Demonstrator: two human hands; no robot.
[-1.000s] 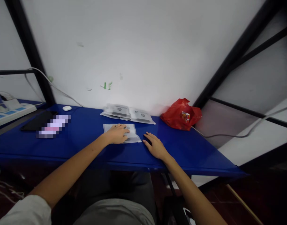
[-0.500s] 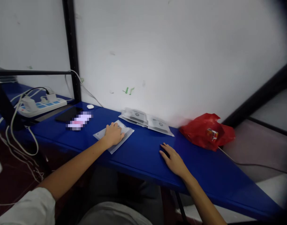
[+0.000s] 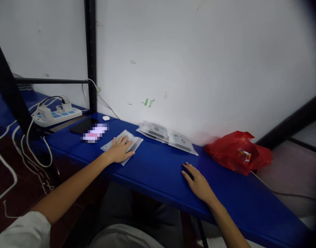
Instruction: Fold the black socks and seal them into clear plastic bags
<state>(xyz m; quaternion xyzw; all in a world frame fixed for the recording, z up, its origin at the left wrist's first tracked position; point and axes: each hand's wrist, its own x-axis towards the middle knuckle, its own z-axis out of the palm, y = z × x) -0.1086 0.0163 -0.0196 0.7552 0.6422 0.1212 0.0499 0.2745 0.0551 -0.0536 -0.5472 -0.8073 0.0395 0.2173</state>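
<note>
My left hand (image 3: 120, 151) lies flat, fingers spread, on a clear plastic packet (image 3: 133, 142) on the blue table (image 3: 158, 168). My right hand (image 3: 198, 182) rests palm down and open on the bare table surface, near the front edge, holding nothing. A stack of similar clear packets (image 3: 168, 136) lies against the wall behind and between my hands.
A red plastic bag (image 3: 238, 151) sits at the right by the wall. A dark phone (image 3: 83, 126), a small white earbud case (image 3: 105, 118) and a power strip (image 3: 57, 116) with plugs and cables lie at the left. A black metal post (image 3: 91, 55) stands behind them.
My left hand has slid the packet to the left along the table. My right hand stayed flat on the table. The view has turned left.
</note>
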